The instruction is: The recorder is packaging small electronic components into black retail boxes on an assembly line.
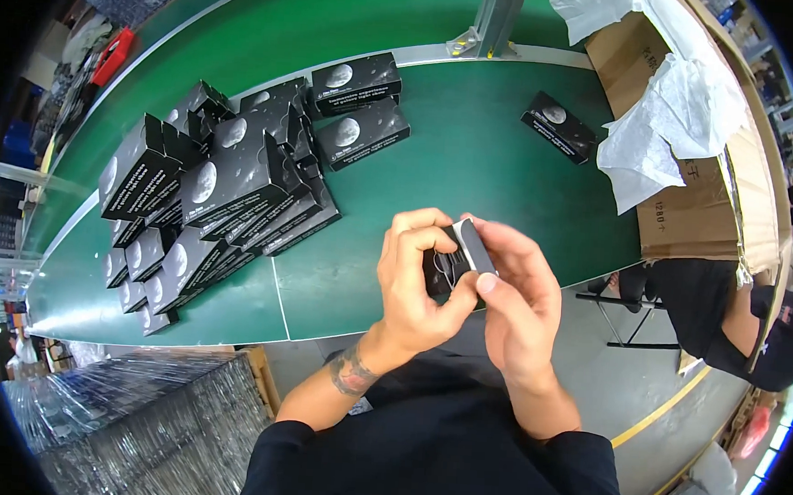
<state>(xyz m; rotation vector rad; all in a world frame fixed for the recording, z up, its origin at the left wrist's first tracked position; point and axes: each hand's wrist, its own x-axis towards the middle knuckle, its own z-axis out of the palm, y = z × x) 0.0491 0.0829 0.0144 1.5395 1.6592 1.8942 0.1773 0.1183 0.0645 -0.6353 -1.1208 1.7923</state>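
In front of my body, both hands are closed around a small black box [476,249]. One narrow face looks grey with a pale end, and a darker part with what seems a thin loop shows between my fingers. My left hand [413,280] grips it from the left, fingers curled over the top and thumb at the near end. From the right, my right hand [524,299] holds it with the thumb on the near end and fingers behind. My palms and fingers hide much of the box, so its contents cannot be made out.
A heap of black printed boxes [230,180] covers the left of the green table [456,134]. One single box [559,127] lies at the right, beside a cardboard carton [694,214] with white paper [668,118] over its edge. A metal post [501,20] stands behind. Another person [707,309] sits right.
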